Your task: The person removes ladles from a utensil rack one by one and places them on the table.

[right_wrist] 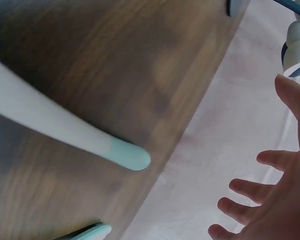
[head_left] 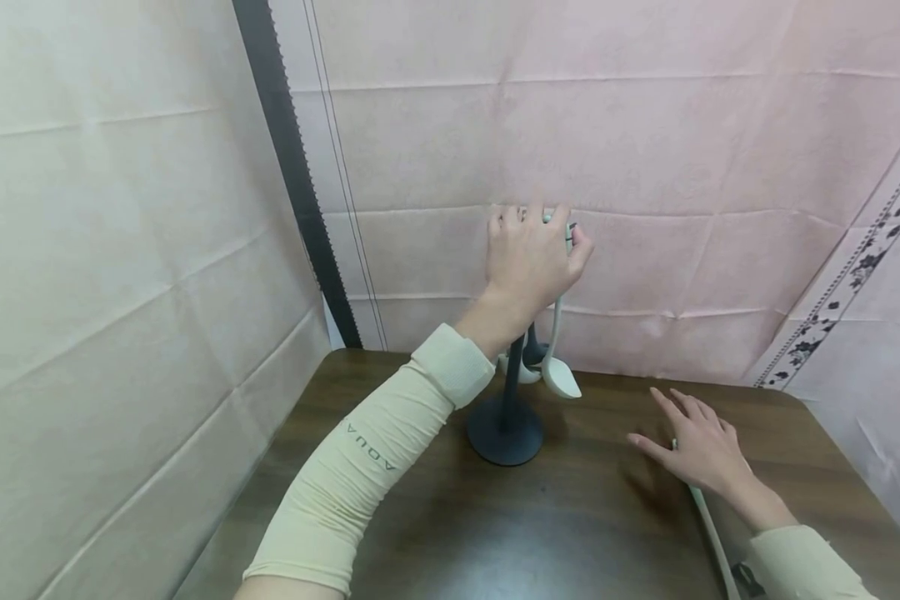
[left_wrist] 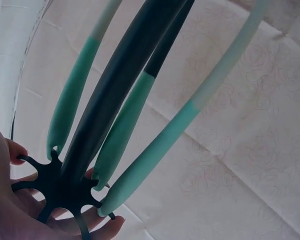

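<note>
My left hand [head_left: 531, 258] grips the top of a dark utensil stand [head_left: 504, 433], its fingertips around the hooked ring [left_wrist: 65, 185] in the left wrist view. Three green-handled utensils hang from the hooks: one pale handle [left_wrist: 72, 95] at left, one dark-shafted handle [left_wrist: 125, 130] and one pale-shafted handle [left_wrist: 150, 155]. Lower down, a white ladle-like head [head_left: 561, 379] shows beside the post. My right hand [head_left: 701, 450] hovers with spread fingers, holding nothing, above a pale utensil [head_left: 712, 533] on the table. Its mint tip [right_wrist: 127, 154] shows in the right wrist view.
A second mint-tipped handle [right_wrist: 92, 232] lies at the lower edge of the right wrist view. The brown wooden table [head_left: 435, 517] ends at a pale cloth backdrop [head_left: 645, 167]. Another cloth [head_left: 120, 292] hangs along the left.
</note>
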The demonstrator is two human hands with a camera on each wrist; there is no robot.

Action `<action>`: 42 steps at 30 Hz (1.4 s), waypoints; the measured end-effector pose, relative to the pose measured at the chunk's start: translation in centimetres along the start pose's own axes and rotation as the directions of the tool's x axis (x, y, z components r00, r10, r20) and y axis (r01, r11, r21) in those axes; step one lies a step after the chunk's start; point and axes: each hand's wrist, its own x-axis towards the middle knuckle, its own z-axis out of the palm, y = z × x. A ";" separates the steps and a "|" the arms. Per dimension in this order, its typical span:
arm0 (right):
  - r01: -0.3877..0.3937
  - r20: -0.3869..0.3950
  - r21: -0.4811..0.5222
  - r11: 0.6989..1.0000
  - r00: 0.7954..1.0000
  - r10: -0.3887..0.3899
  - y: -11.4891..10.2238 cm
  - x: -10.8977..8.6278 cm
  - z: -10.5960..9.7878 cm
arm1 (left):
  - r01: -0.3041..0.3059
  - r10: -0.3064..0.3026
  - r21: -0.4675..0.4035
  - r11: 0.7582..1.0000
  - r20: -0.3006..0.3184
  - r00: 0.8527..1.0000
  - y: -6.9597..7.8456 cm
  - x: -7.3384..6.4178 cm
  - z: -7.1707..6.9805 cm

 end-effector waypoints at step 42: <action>0.092 -0.220 0.299 0.950 0.975 -0.025 -6.8 3.5 -5.0 | -0.173 0.215 -0.321 0.931 0.100 0.972 -5.2 0.8 0.7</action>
